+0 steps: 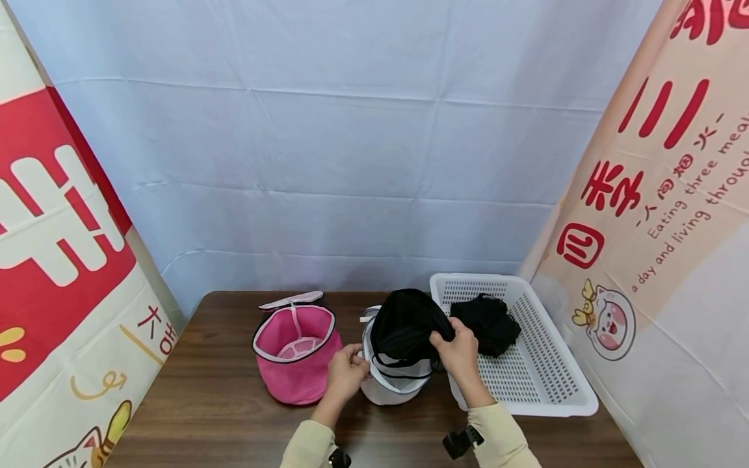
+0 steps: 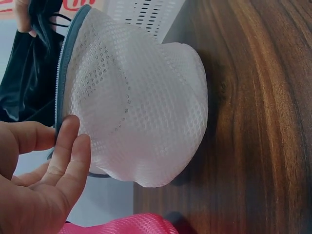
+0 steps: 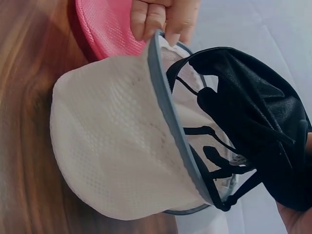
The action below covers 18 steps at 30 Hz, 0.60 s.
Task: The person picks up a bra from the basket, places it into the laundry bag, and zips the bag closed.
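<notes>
A white mesh laundry bag (image 1: 389,394) with a grey zipped rim (image 3: 168,114) stands with its mouth up on the table. My left hand (image 1: 348,372) pinches that rim at its left side, thumb against fingers in the left wrist view. From the right, my right hand (image 1: 459,351) grips a black bra (image 1: 406,322) with smooth, rounded cups. The bra hangs over the bag's mouth, and its thin straps (image 3: 226,170) dip across the rim into the opening. Part of the right hand is hidden behind the black fabric in the right wrist view.
Left of the white bag stands an open pink mesh laundry bag (image 1: 298,380), its lid (image 1: 292,299) folded back. A white perforated basket (image 1: 564,383) at the right holds a crumpled black lacy garment (image 1: 487,325). All stand on a brown wooden table (image 1: 216,390), with a cloth backdrop (image 1: 345,149) behind.
</notes>
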{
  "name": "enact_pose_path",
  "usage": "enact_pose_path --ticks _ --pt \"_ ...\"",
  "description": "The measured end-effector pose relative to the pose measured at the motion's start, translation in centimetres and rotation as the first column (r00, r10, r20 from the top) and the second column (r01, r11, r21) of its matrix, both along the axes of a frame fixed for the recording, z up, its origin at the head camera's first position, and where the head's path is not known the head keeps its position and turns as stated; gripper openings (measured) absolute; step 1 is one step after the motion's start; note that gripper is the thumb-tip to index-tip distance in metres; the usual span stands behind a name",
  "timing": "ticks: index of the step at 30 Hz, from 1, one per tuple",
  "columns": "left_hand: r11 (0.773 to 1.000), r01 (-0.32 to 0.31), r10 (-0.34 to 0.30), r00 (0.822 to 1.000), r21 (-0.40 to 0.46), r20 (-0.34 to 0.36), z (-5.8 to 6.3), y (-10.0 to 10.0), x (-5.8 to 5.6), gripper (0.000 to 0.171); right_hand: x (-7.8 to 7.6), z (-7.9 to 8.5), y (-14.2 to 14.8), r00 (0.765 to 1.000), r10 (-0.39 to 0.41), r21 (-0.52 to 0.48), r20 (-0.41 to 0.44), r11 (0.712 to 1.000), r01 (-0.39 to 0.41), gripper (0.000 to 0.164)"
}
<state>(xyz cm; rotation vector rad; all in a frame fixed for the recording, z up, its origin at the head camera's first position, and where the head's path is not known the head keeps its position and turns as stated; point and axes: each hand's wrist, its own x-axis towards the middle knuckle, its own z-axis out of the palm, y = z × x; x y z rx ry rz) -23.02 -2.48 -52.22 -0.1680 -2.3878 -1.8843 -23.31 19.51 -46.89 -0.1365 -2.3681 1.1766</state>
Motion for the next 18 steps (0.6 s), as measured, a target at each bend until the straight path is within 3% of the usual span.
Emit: enact_pose_path --ticks 9,18 --pt "0.998 0.023 -0.023 1.0 0.052 -0.006 -0.1 0.1 0.0 0.034 -0.5 -1.0 -0.8 0.999 -0.013 -0.061 0.035 0.998 0.015 0.022" --pt "0.999 0.023 -0.023 1.0 0.04 -0.005 0.0 0.1 0.0 0.034 -0.6 -1.1 -1.1 1.0 -0.008 -0.1 0.019 0.995 0.01 0.018"
